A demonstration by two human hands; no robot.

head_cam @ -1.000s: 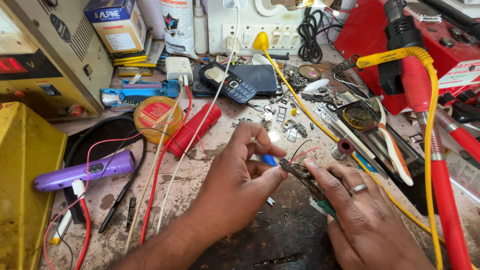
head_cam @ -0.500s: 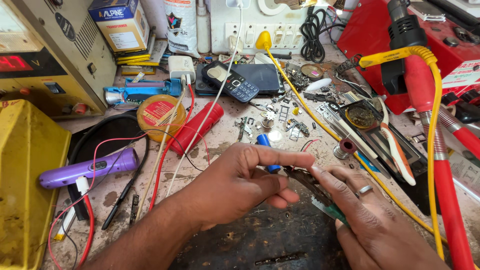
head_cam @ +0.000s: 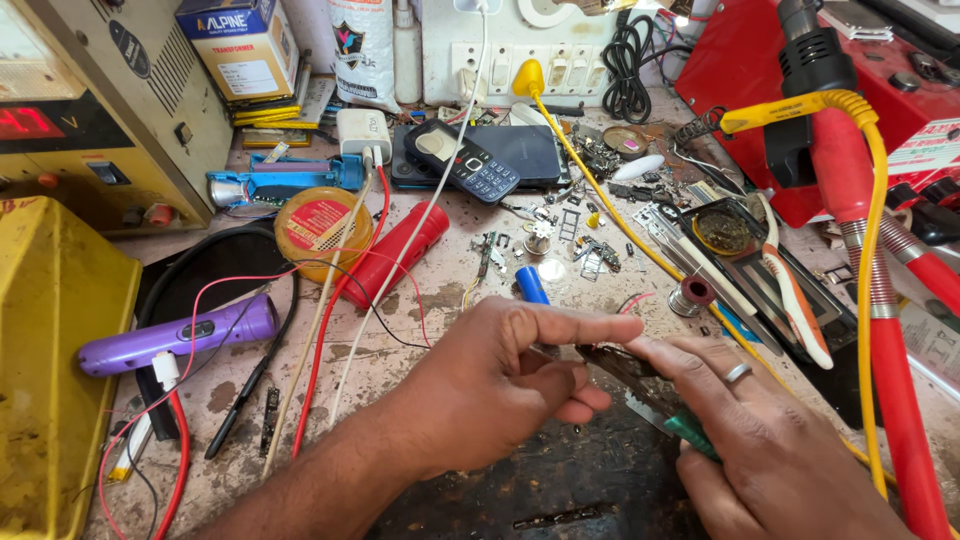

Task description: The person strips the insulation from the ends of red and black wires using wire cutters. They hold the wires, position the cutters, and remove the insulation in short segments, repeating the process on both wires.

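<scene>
Super cluttered desk (head_cam: 440, 290) here, with a big yellow box (head_cam: 50, 380) on the left edge. Both hands meet low in the middle: left hand (head_cam: 490, 390) has fingers curled, pinching one end of a small dark circuit board (head_cam: 615, 362), right hand (head_cam: 770, 440) grips the other end. Little blue-handled tool (head_cam: 531, 284) pokes out just behind the left fingers

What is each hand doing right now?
Left hand: closed, pinching one end of a small circuit board.
Right hand: closed on the board's other end.
</scene>
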